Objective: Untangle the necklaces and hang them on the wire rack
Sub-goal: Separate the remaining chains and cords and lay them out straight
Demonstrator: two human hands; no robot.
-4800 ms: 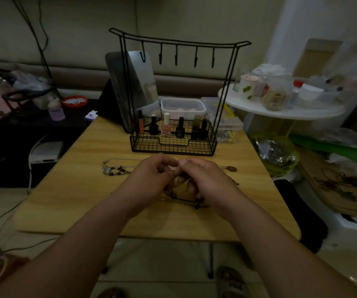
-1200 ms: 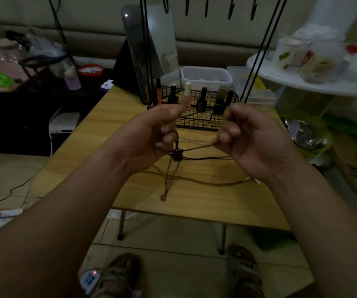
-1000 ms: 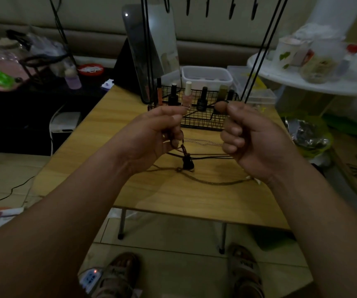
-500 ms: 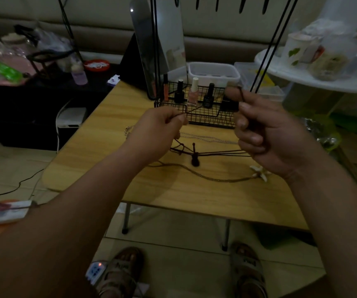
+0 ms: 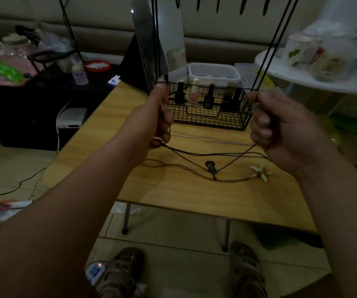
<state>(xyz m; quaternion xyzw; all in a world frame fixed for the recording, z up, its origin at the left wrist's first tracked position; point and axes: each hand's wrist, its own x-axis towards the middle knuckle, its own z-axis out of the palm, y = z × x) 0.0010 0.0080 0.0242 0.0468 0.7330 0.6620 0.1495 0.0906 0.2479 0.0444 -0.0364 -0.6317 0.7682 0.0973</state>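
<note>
We hold the black cord necklace [image 5: 194, 155] up between both hands, in front of the wire rack [image 5: 210, 118] that stands at the back of the wooden table [image 5: 173, 194]. Our left hand [image 5: 156, 119] is closed, thumb upright and pressing the cord against the forefinger, with the other fingers curled round it; the cord comes out again under the little finger. Our right hand [image 5: 280, 130] is a loose fist with the fingers folded over the cord, which leaves beneath the knuckles. Between the hands the strands sag and cross, and a dark guitar-shaped pendant [image 5: 211, 167] hangs at the low point, over the tabletop; we cannot tell whether it touches. Under it lies a brown braided necklace [image 5: 186, 172] ending in a white star-shaped charm [image 5: 260, 172]. A silver chain [image 5: 209, 139] lies nearer the rack's basket, which holds nail-polish bottles [image 5: 208, 98]. The rack's hooks [image 5: 218, 5] show at the top edge
</note>
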